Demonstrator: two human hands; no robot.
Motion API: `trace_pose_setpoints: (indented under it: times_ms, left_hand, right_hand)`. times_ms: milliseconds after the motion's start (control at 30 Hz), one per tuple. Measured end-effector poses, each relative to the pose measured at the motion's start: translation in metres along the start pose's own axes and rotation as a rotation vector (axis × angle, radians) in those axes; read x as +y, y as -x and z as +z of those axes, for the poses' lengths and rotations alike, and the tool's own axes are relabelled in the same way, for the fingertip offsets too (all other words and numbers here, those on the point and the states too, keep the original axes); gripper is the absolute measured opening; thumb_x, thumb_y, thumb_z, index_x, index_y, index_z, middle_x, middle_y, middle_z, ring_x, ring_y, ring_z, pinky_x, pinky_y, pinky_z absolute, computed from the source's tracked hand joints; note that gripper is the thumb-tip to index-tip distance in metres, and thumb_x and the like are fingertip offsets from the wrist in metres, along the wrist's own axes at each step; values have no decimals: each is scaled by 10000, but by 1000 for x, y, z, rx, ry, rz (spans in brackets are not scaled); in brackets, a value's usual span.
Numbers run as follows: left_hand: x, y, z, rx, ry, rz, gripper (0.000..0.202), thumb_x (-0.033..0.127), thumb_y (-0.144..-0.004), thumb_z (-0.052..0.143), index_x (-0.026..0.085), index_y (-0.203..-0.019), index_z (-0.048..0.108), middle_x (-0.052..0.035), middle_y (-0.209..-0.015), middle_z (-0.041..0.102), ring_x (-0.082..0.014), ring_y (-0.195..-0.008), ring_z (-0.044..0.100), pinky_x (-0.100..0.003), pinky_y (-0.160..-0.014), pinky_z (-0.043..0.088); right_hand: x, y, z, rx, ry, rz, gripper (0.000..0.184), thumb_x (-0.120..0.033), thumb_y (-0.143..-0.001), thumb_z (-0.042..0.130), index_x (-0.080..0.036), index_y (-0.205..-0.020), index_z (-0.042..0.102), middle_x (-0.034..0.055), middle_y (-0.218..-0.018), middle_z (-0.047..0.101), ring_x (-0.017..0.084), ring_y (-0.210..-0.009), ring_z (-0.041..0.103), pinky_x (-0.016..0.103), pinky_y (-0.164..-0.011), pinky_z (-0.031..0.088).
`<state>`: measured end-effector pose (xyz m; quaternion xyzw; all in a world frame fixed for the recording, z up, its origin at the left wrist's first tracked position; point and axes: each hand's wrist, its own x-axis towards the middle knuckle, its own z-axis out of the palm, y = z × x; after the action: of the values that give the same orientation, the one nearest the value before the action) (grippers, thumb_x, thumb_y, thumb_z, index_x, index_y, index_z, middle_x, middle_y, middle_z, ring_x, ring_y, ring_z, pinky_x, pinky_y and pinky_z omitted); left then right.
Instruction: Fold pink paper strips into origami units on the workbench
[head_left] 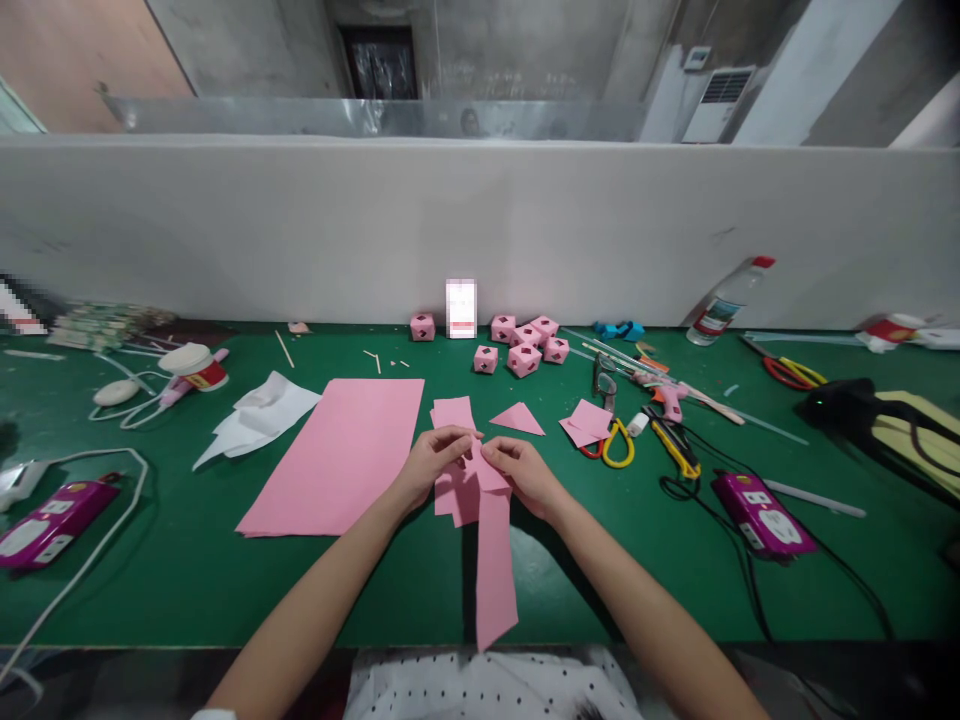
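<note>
My left hand [433,458] and my right hand [519,470] meet over the green table [180,560], both pinching a small piece of pink paper [480,462] between the fingertips. Under them lie more pink pieces and a long pink strip [493,570] that reaches the table's front edge. A large pink sheet [341,455] lies just left of my left hand. A pink triangle [517,419] and pink squares [586,422] lie beyond my right hand.
Several pink paper cubes [523,348] stand near the back wall. Scissors [613,442], a utility knife [675,447], a glue gun [667,398] and a purple power strip [761,512] lie at the right; another purple strip [52,520], white paper [259,415] and a bottle [724,300] are around.
</note>
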<state>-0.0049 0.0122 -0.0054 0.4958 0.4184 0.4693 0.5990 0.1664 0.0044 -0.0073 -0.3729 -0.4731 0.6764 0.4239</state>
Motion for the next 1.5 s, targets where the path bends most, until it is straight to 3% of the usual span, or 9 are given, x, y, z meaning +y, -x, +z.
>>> trace_pose_setpoints:
  times_ms: [233, 500, 700, 900, 1100, 1267, 1500]
  left_hand:
    - [0, 3, -2, -126, 158, -37, 277, 399, -688, 774, 144, -788, 727, -28, -770, 626, -88, -606, 511, -232, -614, 415]
    - [2, 4, 1, -117, 241, -74, 291, 403, -665, 792, 138, -745, 703, -27, -746, 599, -99, -647, 522, -217, -607, 428]
    - [5, 2, -3, -84, 47, -31, 269, 408, -754, 710, 143, -794, 692, -25, -742, 606, -104, -644, 534, -224, -617, 453]
    - [13, 1, -9, -66, -206, 8, 245, 387, -729, 723, 144, -750, 701, -29, -693, 627, -124, -620, 549, -239, -585, 460]
    - [11, 1, -10, -64, -189, -94, 294, 420, -712, 731, 135, -784, 711, -36, -695, 634, -125, -612, 577, -239, -579, 478]
    - [9, 1, -12, -50, -143, -205, 336, 440, -686, 750, 123, -767, 675, -32, -652, 604, -134, -581, 588, -241, -515, 493]
    - [4, -2, -12, -17, -134, -151, 285, 397, -674, 765, 129, -751, 705, -42, -724, 649, -123, -591, 599, -247, -552, 504]
  right_hand:
    - [0, 2, 1, -82, -50, 71, 362, -493, -660, 777, -156, -755, 686, 10, -716, 632, 119, -634, 521, 233, -598, 380]
    - [0, 4, 2, -78, -31, 69, 344, -480, -657, 781, -167, -751, 675, -11, -689, 605, 107, -615, 498, 225, -579, 356]
    - [-1, 2, 1, 10, 106, -58, 307, -473, -723, 726, -172, -759, 675, -3, -721, 625, 114, -634, 509, 242, -608, 371]
    - [3, 1, 2, 57, 314, -192, 296, -466, -792, 648, -174, -740, 649, -18, -608, 558, 105, -535, 434, 250, -527, 323]
    - [9, 2, 3, 144, 570, -298, 217, -370, -835, 597, -180, -747, 655, 3, -660, 632, 127, -581, 514, 249, -557, 360]
    - [12, 0, 2, 134, 592, -301, 205, -346, -844, 578, -177, -758, 654, -6, -658, 635, 122, -582, 528, 235, -558, 370]
    - [10, 0, 2, 146, 607, -298, 206, -350, -840, 587, -177, -752, 653, -7, -650, 629, 118, -568, 515, 230, -540, 359]
